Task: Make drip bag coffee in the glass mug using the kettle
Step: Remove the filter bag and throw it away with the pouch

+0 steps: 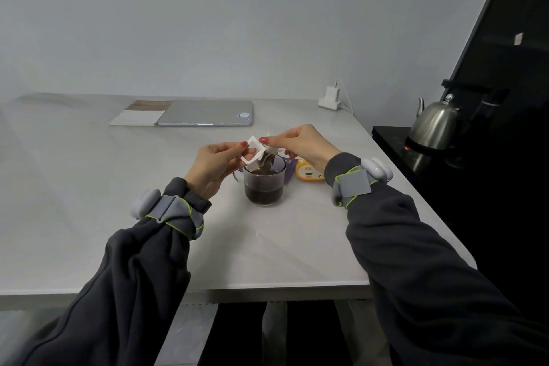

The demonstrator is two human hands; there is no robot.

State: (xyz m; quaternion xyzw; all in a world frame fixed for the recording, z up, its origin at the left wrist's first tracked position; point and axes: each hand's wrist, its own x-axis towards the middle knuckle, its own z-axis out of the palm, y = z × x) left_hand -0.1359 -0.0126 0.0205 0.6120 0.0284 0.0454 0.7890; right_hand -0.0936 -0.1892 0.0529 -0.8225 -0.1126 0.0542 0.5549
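Drip bag (265,159) held just above the glass mug's mouth, wet and brown, its lower end dipping inside the rim; white paper hanger tabs spread to either side. From the left: spiral notebook (137,117) at the far side of the counter (89,187), lying flat, touching a closed silver laptop (206,112) on its right. Left hand (218,166) pinches the left white tab between thumb and forefinger, closed on it. Glass mug (264,186) stands upright near the middle of the counter, handle toward the left, about two-thirds full of dark coffee. Right hand (300,144) pinches the opposite tab, fingers likewise closed on the bag. Both wrists carry grey straps with white pods over dark sleeves. Behind the mug, a purple wrapper (289,171), partly hidden. Just right of it, an orange and white sachet (309,171) flat on the counter, partly covered by the right wrist. Far back, a white charger (330,98) with cable against the wall. Well right, off the counter, a steel kettle (432,125) sits upright on a black surface (392,140), a small red light at its base.
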